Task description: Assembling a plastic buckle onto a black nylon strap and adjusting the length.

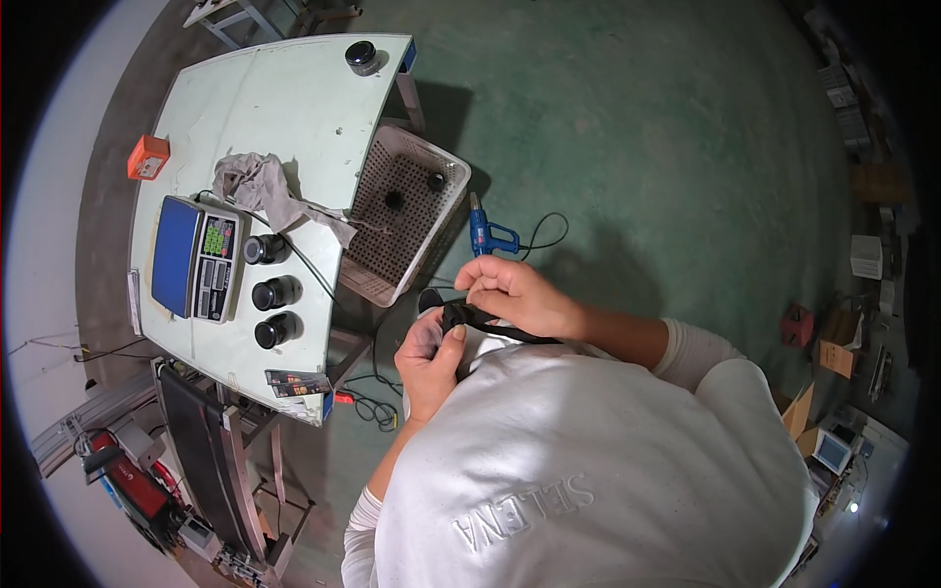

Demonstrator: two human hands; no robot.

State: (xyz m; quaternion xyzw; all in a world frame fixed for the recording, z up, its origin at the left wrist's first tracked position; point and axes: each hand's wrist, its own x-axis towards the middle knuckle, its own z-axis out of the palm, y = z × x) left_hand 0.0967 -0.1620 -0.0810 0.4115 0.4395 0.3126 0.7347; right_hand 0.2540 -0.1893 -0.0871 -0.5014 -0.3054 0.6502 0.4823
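Note:
In front of my body, my left hand (pixel 428 365) is closed around a small dark object (pixel 454 315), much of it covered by the fingers, so its kind does not show. Right beside it, my right hand (pixel 518 296) has its fingers curled and pinched near the object's top. Whatever those fingertips hold, if anything, is too small to make out. A blue heat gun (pixel 479 231) lies just beyond my right hand, nozzle pointing away, its dark cord curving off to the right.
To the left stands a white table (pixel 284 108) with a scale (pixel 212 263), black-lidded jars (pixel 277 292), a grey cloth (pixel 257 184), an orange box (pixel 148 158) and flat printed pieces (pixel 297 383). A plastic crate (pixel 453 191) holds dark round items. A conveyor belt (pixel 208 451) sits lower left. Cables cross the floor.

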